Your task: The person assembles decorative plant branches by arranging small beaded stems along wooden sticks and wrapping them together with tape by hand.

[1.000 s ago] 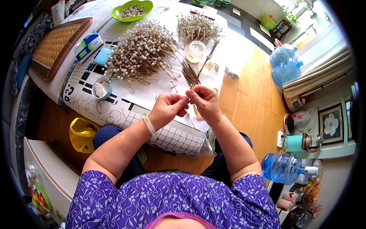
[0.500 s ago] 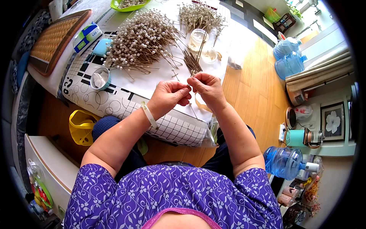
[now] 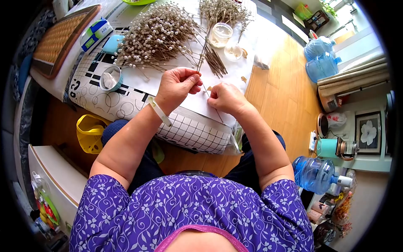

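Note:
My left hand (image 3: 178, 87) pinches a thin brown stem (image 3: 204, 46) between thumb and fingertips, and the stem rises away over the white sheet. To its right, my right hand (image 3: 228, 99) is closed with fingers curled. Whatever lies in its fingertips is hidden. A thin stick (image 3: 218, 114) shows just below the right fingers. Beyond the hands lies a bundle of short brown sticks (image 3: 215, 63). A large heap of dried stems with white ball heads (image 3: 157, 35) lies to the left, and a smaller bunch of dried stems (image 3: 224, 13) sits at the back.
A clear jar (image 3: 221, 35) and a shallow clear dish (image 3: 233, 51) stand right of the heap. At left are a blue bowl (image 3: 111, 79) with white contents, a light-blue object (image 3: 112, 44) and a packet (image 3: 95, 35). A yellow basket (image 3: 89, 133) hangs below the table's front edge.
My hands were together over the sheet and are now apart. The left has moved left and up with the stem; the right is a little lower. The tan strip below the right hand no longer shows.

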Demonstrator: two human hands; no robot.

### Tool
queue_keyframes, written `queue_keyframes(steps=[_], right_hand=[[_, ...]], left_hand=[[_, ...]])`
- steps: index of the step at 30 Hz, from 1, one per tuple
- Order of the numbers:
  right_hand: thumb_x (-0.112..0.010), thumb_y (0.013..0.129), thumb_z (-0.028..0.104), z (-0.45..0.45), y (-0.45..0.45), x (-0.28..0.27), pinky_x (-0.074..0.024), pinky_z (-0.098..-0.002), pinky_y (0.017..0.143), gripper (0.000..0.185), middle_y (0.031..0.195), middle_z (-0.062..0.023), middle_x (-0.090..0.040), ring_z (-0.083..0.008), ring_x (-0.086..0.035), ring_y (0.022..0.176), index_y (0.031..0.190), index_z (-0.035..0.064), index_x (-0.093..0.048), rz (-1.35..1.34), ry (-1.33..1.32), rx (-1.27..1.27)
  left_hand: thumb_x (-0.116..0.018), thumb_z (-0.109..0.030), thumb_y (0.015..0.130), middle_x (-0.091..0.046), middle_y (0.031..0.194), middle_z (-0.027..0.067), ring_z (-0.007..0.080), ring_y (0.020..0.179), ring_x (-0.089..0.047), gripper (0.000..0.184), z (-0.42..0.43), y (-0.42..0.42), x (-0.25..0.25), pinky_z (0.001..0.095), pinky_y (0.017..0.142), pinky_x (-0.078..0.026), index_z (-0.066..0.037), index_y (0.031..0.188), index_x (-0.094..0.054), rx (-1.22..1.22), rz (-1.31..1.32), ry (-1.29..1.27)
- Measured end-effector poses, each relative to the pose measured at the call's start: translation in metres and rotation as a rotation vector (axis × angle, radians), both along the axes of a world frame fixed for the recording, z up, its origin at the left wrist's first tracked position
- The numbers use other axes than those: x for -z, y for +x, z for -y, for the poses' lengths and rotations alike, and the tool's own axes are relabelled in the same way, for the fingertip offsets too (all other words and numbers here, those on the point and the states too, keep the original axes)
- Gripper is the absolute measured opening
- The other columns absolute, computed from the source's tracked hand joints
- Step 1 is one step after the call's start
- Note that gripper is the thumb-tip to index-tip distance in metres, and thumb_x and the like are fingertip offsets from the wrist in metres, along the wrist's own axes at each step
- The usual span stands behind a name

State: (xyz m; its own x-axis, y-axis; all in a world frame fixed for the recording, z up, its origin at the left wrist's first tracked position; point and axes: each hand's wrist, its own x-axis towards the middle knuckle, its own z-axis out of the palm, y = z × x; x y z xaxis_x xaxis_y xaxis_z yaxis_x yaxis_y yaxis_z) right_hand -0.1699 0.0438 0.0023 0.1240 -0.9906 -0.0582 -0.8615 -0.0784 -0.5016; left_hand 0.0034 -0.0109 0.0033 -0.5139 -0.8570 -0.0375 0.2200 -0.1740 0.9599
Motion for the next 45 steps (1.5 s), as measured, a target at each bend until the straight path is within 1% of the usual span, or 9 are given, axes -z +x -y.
queue_keyframes(steps=[2, 3, 6, 8, 10, 16, 22, 28, 45], right_hand=[[-0.064, 0.067, 0.016, 0.003, -0.003, -0.005, -0.0455, -0.0263, 0.056, 0.019, 0.060, -0.0103, -0.058, -0.0135, -0.056, 0.056, 0.068, -0.0027, -0.061, 0.155, 0.297, 0.038], [-0.061, 0.071, 0.012, 0.003, -0.008, -0.004, -0.0458, -0.0233, 0.057, 0.016, 0.062, -0.0077, -0.060, -0.0114, -0.056, 0.059, 0.068, -0.0039, -0.060, 0.443, 0.411, 0.040], [-0.058, 0.080, 0.011, -0.001, -0.011, -0.008, -0.0419, -0.0203, 0.050, 0.012, 0.063, -0.0040, -0.059, -0.0072, -0.051, 0.053, 0.079, -0.0008, -0.060, 1.044, 0.150, 0.076], [-0.056, 0.083, 0.012, -0.001, -0.019, -0.016, -0.0244, -0.0143, 0.040, 0.009, 0.064, -0.0035, -0.058, 0.0003, -0.034, 0.044, 0.078, 0.0051, -0.057, 1.156, 0.054, 0.181], [-0.055, 0.083, 0.012, 0.001, -0.026, -0.019, -0.0296, -0.0162, 0.047, 0.010, 0.066, -0.0040, -0.060, -0.0025, -0.042, 0.051, 0.079, 0.0029, -0.057, 1.245, 0.004, 0.214], [-0.055, 0.084, 0.013, 0.007, -0.021, -0.013, -0.0251, -0.0139, 0.040, 0.008, 0.064, -0.0034, -0.059, 0.0001, -0.033, 0.044, 0.081, 0.0062, -0.055, 1.204, -0.035, 0.153], [-0.055, 0.083, 0.008, 0.009, -0.017, -0.007, -0.0400, -0.0186, 0.057, 0.007, 0.070, -0.0033, -0.058, -0.0084, -0.054, 0.063, 0.082, 0.0020, -0.055, 1.187, -0.087, 0.139], [-0.057, 0.082, 0.007, 0.012, -0.015, -0.006, -0.0436, -0.0209, 0.061, 0.006, 0.071, -0.0028, -0.058, -0.0095, -0.054, 0.065, 0.083, 0.0015, -0.055, 1.273, -0.086, 0.118], [-0.062, 0.079, 0.008, 0.008, -0.021, -0.011, -0.0424, -0.0204, 0.058, 0.008, 0.067, -0.0014, -0.057, -0.0078, -0.053, 0.062, 0.075, 0.0033, -0.057, 1.280, -0.117, 0.146]], left_hand=[[-0.056, -0.009, 0.083, -0.062, 0.075, 0.0074, 0.0098, 0.061, -0.058, 0.011, 0.002, 0.003, 0.000, 0.0216, 0.056, -0.049, 0.001, 0.088, -0.059, -0.035, 0.050, -0.023], [-0.056, -0.009, 0.083, -0.062, 0.075, 0.0077, 0.0099, 0.061, -0.058, 0.012, 0.003, 0.005, -0.002, 0.0218, 0.056, -0.049, 0.001, 0.087, -0.059, -0.044, 0.061, -0.027], [-0.056, -0.009, 0.083, -0.062, 0.075, 0.0080, 0.0102, 0.061, -0.059, 0.012, -0.001, 0.007, -0.001, 0.0219, 0.056, -0.050, 0.001, 0.087, -0.059, 0.007, 0.106, 0.013], [-0.056, -0.006, 0.082, -0.062, 0.073, 0.0093, 0.0116, 0.061, -0.060, 0.011, -0.006, 0.002, 0.004, 0.0215, 0.054, -0.050, 0.004, 0.086, -0.058, 0.053, 0.073, 0.043], [-0.055, -0.006, 0.082, -0.062, 0.073, 0.0094, 0.0119, 0.061, -0.060, 0.011, -0.013, -0.003, 0.004, 0.0216, 0.055, -0.050, 0.004, 0.085, -0.058, 0.105, 0.071, 0.114], [-0.054, -0.010, 0.083, -0.063, 0.075, 0.0092, 0.0132, 0.065, -0.061, 0.013, -0.023, -0.010, 0.004, 0.0230, 0.057, -0.051, 0.002, 0.086, -0.059, 0.191, 0.095, 0.153], [-0.055, -0.015, 0.084, -0.063, 0.080, 0.0098, 0.0150, 0.069, -0.062, 0.018, -0.023, -0.009, 0.007, 0.0251, 0.062, -0.051, 0.001, 0.091, -0.057, 0.212, 0.072, 0.167], [-0.056, -0.010, 0.083, -0.062, 0.074, 0.0090, 0.0134, 0.063, -0.061, 0.012, -0.025, -0.011, 0.007, 0.0222, 0.056, -0.050, 0.001, 0.087, -0.059, 0.185, 0.028, 0.198], [-0.057, -0.009, 0.082, -0.061, 0.074, 0.0075, 0.0127, 0.063, -0.060, 0.014, -0.028, -0.014, 0.007, 0.0242, 0.060, -0.052, 0.002, 0.090, -0.059, 0.225, 0.016, 0.170]])
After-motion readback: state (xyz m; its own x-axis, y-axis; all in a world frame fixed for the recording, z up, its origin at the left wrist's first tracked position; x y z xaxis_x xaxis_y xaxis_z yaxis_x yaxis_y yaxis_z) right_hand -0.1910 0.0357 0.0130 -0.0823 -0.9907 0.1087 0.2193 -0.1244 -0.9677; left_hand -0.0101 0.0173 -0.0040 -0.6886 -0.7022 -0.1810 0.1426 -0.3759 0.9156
